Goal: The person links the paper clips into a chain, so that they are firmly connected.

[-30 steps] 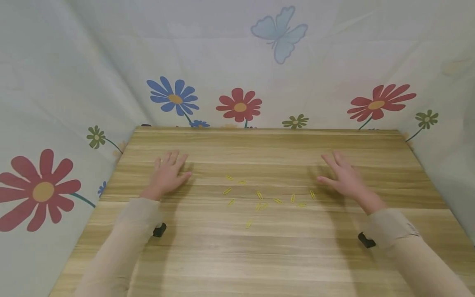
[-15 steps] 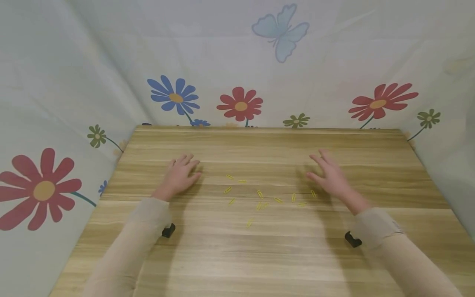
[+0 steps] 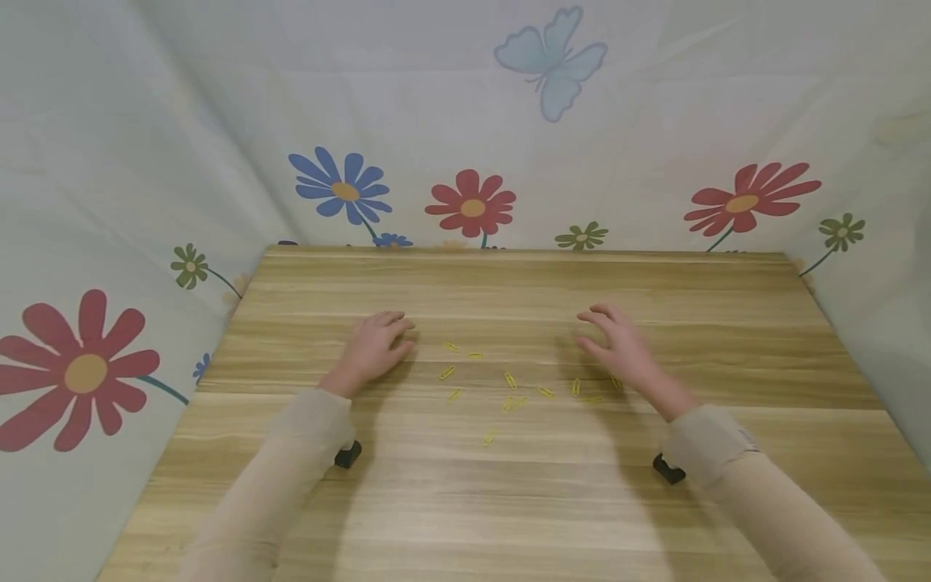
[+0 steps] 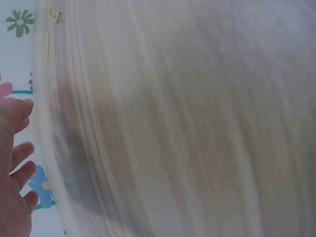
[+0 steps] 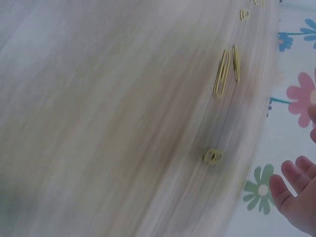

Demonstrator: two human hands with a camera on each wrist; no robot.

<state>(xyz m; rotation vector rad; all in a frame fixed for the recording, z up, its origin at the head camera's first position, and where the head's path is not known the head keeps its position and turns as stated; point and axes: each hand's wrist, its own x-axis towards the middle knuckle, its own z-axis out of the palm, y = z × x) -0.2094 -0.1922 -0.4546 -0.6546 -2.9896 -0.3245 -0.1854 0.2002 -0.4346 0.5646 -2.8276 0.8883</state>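
Several yellow paper clips (image 3: 510, 381) lie scattered over the middle of the wooden table (image 3: 465, 501). On their left, my left hand (image 3: 372, 347) hovers palm inward with relaxed fingers and holds nothing. My right hand (image 3: 618, 346) is on the other side, fingers loosely bent toward the middle, also holding nothing; it overlaps the rightmost paper clip (image 3: 617, 383) in the head view. In the right wrist view, paper clips (image 5: 222, 74) show large, apart from the fingers (image 5: 295, 175). The left wrist view has the left hand (image 4: 16, 182) at its edge, with a few paper clips (image 4: 48, 45) farther off.
White cloth (image 3: 436, 105) printed with flowers and a butterfly hangs behind the table and along its sides. A small black device (image 3: 348, 454) sits under the left wrist, and a similar black device (image 3: 668, 469) under the right.
Both hands have moved inward toward each other, nearer the paper clips, and their spread fingers have relaxed and bent a little. The paper clips have stayed where they were.
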